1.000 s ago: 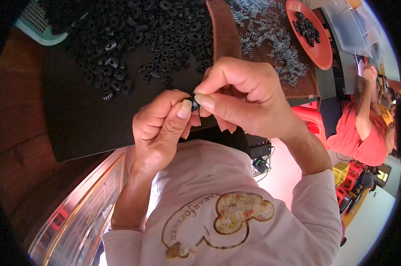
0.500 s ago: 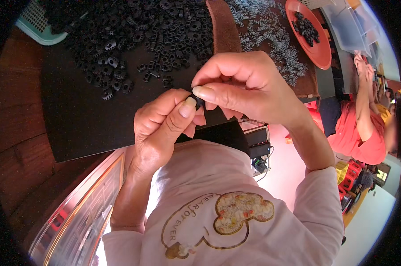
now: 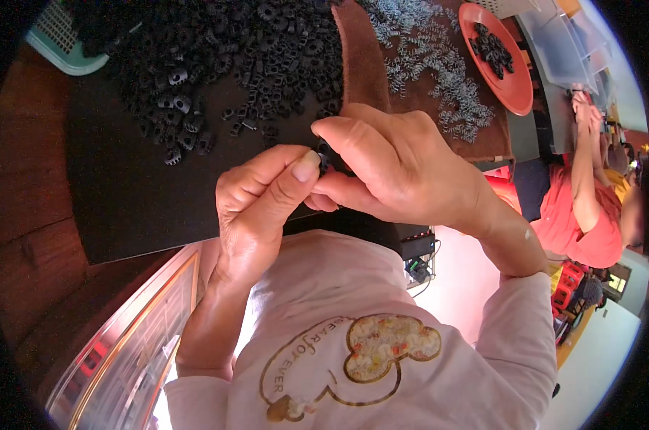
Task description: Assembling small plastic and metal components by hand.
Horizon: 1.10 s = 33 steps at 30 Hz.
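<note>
Above the near edge of the black work mat, my left hand (image 3: 256,197) is closed, its thumb and forefinger pinching a small black plastic claw clip part (image 3: 324,159). Against it from the right comes my right hand (image 3: 392,161), its thumb and a finger curved around the same part, one above and one below. Fingers hide most of the part, so I cannot tell whether a spring sits in it. Beyond my hands lies a big heap of black toothed claw clip parts (image 3: 224,57). Many small metal springs (image 3: 453,89) are spread on a brown cloth (image 3: 364,68) to the right.
An orange-red plate (image 3: 519,97) with several black clips stands at the far right. A green basket (image 3: 55,46) is at the far left. Clear plastic bins (image 3: 565,54) stand beyond the plate. On the right, a person in a red shirt (image 3: 579,215) works with both hands.
My right hand has turned and shifted slightly down. Its upper fingertip has lifted off the black part and now arches above it. My left hand keeps its pinch almost in place.
</note>
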Motion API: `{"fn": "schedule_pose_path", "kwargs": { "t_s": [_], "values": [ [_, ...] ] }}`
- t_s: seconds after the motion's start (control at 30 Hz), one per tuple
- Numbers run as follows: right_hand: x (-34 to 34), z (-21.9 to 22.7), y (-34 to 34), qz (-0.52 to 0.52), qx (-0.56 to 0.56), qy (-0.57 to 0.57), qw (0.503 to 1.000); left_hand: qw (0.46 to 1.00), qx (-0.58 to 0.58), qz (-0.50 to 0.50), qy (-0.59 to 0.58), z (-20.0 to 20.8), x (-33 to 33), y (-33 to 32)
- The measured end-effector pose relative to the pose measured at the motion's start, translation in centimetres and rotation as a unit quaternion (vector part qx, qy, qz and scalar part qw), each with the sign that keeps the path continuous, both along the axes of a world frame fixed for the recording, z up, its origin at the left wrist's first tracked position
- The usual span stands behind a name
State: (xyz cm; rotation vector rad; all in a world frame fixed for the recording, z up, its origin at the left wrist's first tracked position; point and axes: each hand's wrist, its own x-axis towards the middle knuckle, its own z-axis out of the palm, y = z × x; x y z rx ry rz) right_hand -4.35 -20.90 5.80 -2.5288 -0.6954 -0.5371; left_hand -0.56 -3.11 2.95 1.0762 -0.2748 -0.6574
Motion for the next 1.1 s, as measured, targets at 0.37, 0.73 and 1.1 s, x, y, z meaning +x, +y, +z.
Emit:
{"fn": "schedule_pose_path", "kwargs": {
  "t_s": [0.37, 0.73, 1.1],
  "values": [
    [-0.4, -0.7, 0.7, -0.012, -0.050, -0.028, 0.998, 0.985, 0.031, 0.039, -0.167, -1.1, -0.3, -0.2],
    [-1.0, -0.4, 0.4, -0.055, -0.025, -0.031, 0.998, 0.985, 0.024, 0.067, -0.159, -0.4, -0.9, -0.4],
    [-0.8, -0.6, 0.5, -0.050, 0.002, 0.002, 0.999, 0.979, 0.040, 0.079, -0.183, -0.5, -0.7, -0.7]
  ]
}}
